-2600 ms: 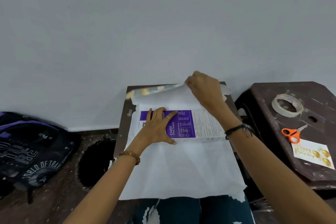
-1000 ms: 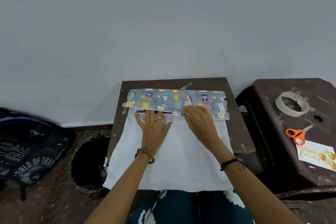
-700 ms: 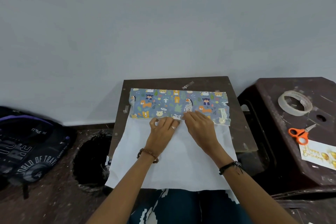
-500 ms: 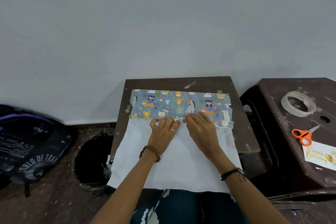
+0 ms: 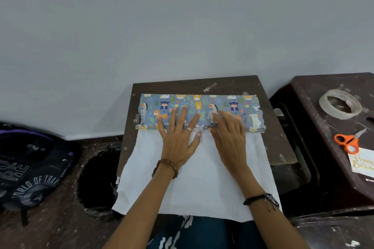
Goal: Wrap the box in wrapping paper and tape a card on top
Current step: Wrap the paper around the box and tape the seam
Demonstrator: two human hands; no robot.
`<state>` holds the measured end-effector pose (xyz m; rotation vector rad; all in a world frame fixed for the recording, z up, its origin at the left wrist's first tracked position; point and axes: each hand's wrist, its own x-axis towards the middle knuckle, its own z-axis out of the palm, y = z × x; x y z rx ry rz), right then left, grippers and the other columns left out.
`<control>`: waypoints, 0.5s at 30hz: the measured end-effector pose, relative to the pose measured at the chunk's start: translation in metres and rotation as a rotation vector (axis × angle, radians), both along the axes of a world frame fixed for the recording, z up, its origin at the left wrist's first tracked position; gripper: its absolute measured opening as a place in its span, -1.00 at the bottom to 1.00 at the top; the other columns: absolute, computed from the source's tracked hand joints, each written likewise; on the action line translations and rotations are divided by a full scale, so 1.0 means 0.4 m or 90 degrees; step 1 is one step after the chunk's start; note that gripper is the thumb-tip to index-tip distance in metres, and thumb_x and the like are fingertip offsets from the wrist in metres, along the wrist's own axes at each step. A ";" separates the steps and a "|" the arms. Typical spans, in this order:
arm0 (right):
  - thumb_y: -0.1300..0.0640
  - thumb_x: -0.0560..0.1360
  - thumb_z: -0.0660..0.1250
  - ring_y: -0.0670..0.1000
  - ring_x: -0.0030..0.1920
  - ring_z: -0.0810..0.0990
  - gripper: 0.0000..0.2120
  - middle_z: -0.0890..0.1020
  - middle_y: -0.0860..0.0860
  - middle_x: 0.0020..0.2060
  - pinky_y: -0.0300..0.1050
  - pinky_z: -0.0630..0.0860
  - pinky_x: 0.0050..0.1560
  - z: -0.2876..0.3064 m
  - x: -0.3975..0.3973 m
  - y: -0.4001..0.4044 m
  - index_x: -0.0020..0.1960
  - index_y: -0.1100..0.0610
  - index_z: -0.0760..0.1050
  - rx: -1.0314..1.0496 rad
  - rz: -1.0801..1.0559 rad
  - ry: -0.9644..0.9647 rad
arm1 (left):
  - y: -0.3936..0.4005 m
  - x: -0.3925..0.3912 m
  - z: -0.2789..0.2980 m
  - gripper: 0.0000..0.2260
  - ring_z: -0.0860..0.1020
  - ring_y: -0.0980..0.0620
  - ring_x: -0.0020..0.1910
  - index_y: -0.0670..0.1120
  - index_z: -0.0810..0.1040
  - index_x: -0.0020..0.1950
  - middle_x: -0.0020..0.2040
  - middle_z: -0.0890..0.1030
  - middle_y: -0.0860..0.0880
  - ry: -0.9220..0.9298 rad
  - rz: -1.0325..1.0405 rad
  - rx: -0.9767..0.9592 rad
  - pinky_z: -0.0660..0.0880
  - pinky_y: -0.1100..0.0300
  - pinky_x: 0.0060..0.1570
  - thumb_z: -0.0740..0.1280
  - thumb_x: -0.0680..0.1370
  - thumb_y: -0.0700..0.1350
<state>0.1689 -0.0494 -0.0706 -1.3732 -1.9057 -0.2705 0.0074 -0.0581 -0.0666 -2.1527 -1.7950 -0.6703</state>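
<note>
hands flat: left hand [image 5: 178, 137] and right hand [image 5: 228, 135], fingers straight, press wrapping paper [image 5: 202, 168] folded over the hidden box on the table [image 5: 279, 147]; card [image 5: 362, 162] far right.

box hidden beneath wrapping paper [image 5: 200, 107], card [image 5: 362, 162] cut off at right edge

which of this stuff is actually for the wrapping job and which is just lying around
For the job:
wrapping paper, its printed flap folded over the box, under left hand and right hand
tape roll
scissors
card

Lying about:
backpack
black bag
</note>
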 end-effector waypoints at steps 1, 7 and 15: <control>0.01 0.55 0.18 0.09 0.29 0.39 -0.68 0.55 0.13 0.22 0.11 0.21 0.36 -0.006 0.004 0.003 0.23 0.13 0.47 -0.017 -0.028 -0.004 | 0.000 -0.002 -0.005 -0.55 0.15 -0.14 0.44 0.10 0.22 0.44 0.44 0.32 -0.11 -0.001 0.014 -0.028 -0.13 -0.23 0.36 -0.10 0.60 0.19; -0.14 0.52 0.12 0.09 0.37 0.37 -0.66 0.49 0.08 0.30 0.20 -0.24 0.41 -0.017 0.008 0.019 0.23 -0.07 0.45 -0.110 -0.114 -0.018 | 0.020 -0.007 -0.040 -0.49 0.10 -0.13 0.47 0.15 -0.08 0.51 0.48 0.24 -0.13 -0.013 0.107 -0.045 -0.16 -0.29 0.33 -0.15 0.59 0.26; -0.17 0.50 0.11 0.08 0.33 0.41 -0.67 0.52 0.04 0.25 0.22 -0.17 0.38 -0.023 0.005 0.032 0.18 -0.11 0.45 -0.085 -0.121 0.001 | 0.025 -0.005 -0.036 -0.33 -0.13 -0.13 0.51 0.05 -0.10 0.53 0.54 -0.15 -0.10 -0.072 0.183 -0.064 -0.25 -0.31 0.33 -0.16 0.52 0.37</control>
